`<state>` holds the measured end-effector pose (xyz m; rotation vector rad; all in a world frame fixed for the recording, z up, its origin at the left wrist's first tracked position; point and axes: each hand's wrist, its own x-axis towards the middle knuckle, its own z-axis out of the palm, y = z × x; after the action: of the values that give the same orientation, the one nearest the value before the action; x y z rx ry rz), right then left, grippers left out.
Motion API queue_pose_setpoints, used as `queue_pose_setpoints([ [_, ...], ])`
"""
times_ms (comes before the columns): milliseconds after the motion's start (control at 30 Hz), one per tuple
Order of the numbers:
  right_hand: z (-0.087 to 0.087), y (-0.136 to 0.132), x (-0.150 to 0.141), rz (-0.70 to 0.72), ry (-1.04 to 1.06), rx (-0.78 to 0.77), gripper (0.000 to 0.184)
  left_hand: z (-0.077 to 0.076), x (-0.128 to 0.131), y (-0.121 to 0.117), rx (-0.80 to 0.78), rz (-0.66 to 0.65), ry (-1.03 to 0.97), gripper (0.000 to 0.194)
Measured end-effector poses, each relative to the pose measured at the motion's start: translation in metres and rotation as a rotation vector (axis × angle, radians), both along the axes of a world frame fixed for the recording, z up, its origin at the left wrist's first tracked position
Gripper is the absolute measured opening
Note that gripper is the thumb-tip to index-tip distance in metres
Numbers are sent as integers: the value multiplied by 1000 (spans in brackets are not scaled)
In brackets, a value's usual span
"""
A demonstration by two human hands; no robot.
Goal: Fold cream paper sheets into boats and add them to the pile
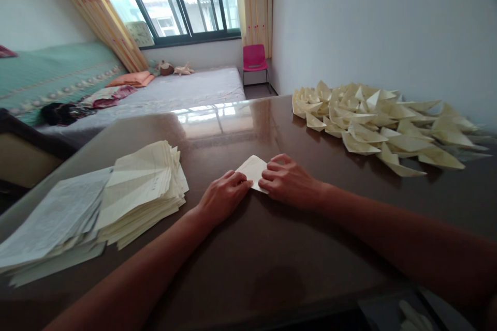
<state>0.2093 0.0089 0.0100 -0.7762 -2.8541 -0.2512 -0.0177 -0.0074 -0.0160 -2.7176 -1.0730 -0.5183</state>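
A small folded piece of cream paper (253,169) lies on the dark, glossy table, between my two hands. My left hand (225,192) grips its left edge, with the thumb pressed near the lower corner. On the other side, my right hand (288,181) has its fingers curled over the paper's right edge and hides that part. To the left sits a stack of cream paper sheets (142,181), the top one creased. A large pile of folded paper boats (365,114) covers the table's far right.
More loose greyish sheets (58,217) lie beside the cream stack, at the left table edge. Beyond the table (217,269) are a bed (209,83), a pink chair (254,59) and a window. A white wall borders the right side, behind the boats.
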Motion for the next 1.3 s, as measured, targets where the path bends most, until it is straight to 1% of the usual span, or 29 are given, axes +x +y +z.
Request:
queue_pose_setpoints([
  [33,0,4,4,4,7,-40,15,-1,-1,0,-7,-17,-14,25],
  [100,3,13,14,13,29,-137,21,-1,-4,2,-8,-57,-48,25],
  [233,14,30,36,127,109,-446,23,-1,-7,4,-28,-143,-73,27],
  [300,19,32,41,162,136,-576,22,-1,-7,4,-52,-150,-64,27],
  [367,21,31,40,183,147,-649,22,-1,-7,3,-77,-130,-53,28],
  [433,18,29,37,194,161,-694,23,0,-7,1,-100,-105,-48,28],
  [467,16,29,35,179,180,-717,26,1,-7,-1,-113,-96,-45,28],
  [533,8,29,30,92,253,-759,33,3,-7,-5,-143,-80,-39,26],
  [633,-5,30,20,-103,410,-738,37,8,-7,-10,-203,-77,-35,26],
  [733,-16,29,11,-271,500,-612,35,11,-11,-11,-248,-85,-37,27],
  [833,-23,28,4,-380,507,-498,30,13,-15,-10,-244,-62,-39,27],
  [967,-26,28,-1,-440,422,-378,25,14,-17,-10,-217,-42,-13,26],
  [1100,-25,29,-5,-481,303,-253,24,15,-17,-13,-178,-5,45,25],
  [1200,-25,29,-7,-487,252,-240,22,15,-16,-14,-158,16,59,26],
  [1300,-25,29,-7,-485,238,-236,21,15,-12,-15,-75,82,-9,27],
])
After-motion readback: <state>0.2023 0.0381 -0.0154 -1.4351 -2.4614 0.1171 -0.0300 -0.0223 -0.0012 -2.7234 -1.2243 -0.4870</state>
